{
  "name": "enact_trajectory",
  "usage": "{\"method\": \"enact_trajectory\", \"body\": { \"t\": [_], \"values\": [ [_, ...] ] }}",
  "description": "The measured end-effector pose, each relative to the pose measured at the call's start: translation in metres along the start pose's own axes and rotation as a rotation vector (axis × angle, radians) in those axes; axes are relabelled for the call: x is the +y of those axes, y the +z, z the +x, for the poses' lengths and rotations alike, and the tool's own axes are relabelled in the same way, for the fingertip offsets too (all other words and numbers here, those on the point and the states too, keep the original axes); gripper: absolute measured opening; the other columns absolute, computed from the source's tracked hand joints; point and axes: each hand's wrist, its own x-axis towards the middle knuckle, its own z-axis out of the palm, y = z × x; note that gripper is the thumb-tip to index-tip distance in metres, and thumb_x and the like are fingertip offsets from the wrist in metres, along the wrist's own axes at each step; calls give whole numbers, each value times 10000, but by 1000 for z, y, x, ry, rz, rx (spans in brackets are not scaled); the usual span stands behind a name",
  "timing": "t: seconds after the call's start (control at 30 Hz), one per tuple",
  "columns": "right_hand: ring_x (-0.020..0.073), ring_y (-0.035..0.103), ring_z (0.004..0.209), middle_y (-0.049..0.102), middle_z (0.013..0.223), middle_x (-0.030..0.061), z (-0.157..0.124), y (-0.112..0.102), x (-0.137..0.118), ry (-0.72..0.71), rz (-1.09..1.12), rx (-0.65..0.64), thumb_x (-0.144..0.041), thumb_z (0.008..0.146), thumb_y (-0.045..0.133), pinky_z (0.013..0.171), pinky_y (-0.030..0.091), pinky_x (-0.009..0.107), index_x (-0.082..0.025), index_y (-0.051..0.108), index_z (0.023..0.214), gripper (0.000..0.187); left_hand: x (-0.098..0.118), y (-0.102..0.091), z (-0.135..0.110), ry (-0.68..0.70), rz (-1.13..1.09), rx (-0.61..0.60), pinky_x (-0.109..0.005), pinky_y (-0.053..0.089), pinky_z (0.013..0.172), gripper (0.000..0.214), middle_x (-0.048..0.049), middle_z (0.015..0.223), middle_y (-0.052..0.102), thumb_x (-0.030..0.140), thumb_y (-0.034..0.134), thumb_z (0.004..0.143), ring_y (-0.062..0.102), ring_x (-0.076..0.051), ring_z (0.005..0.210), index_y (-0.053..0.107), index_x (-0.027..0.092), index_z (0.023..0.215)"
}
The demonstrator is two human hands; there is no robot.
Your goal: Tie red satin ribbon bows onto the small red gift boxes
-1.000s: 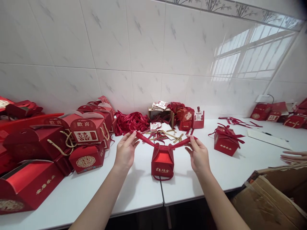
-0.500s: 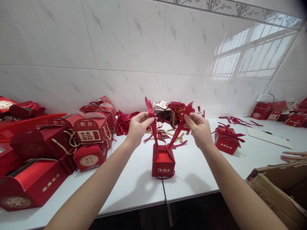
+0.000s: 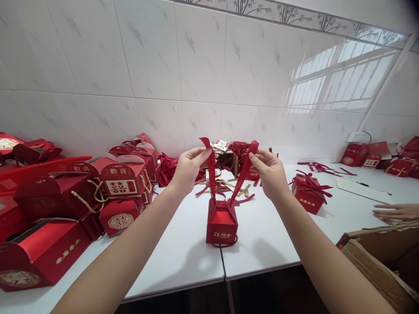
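Note:
A small red gift box (image 3: 222,224) with gold lettering stands upright on the white table, near the seam. Two ends of a dark red ribbon (image 3: 240,182) rise from its top and spread apart in a V. My left hand (image 3: 191,168) pinches the left end between thumb and fingers, with a short tail sticking up above. The right end is pinched by my right hand (image 3: 266,170), folded over at the fingertips. Both hands are above the box and do not touch it. A loop of red cord hangs low on the box's front.
Stacked red boxes (image 3: 119,187) crowd the left side. Ribbon scraps (image 3: 225,188) and more boxes lie behind. To the right are a bow-tied box (image 3: 309,194), a white strip (image 3: 365,191), an open cardboard carton (image 3: 363,257) and another person's hand (image 3: 397,212).
The ribbon end at my right hand now folds over the fingertips instead of pointing up. The other person's hand has moved a little left. The view has shifted slightly.

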Motion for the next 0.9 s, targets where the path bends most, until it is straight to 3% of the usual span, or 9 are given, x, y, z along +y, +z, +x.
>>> {"method": "enact_trajectory", "body": {
  "t": [0.2, 0.53, 0.9],
  "values": [
    [101, 602, 648, 678, 750, -7, 6, 3, -5, -1, -5, 4, -396, 682, 741, 620, 493, 236, -202, 690, 777, 221, 3, 1, 1, -18, 45, -31, -294, 514, 681, 290, -58, 739, 707, 419, 719, 701, 650, -169, 701, 700, 132, 737],
    [112, 624, 641, 702, 762, 1, 8, 7, -4, -65, -9, -10, -396, 673, 751, 616, 509, 259, -210, 703, 844, 257, 4, 1, -1, 8, 63, 2, -317, 517, 745, 279, -60, 780, 725, 364, 758, 672, 662, -166, 727, 722, 135, 828],
    [125, 634, 660, 704, 763, -7, 7, 8, -6, -35, 61, -6, -388, 638, 779, 648, 530, 283, -215, 704, 822, 264, 7, 0, -3, -18, 15, -32, -301, 506, 734, 255, -44, 760, 707, 365, 750, 678, 654, -151, 713, 701, 136, 780]
  ]
}}
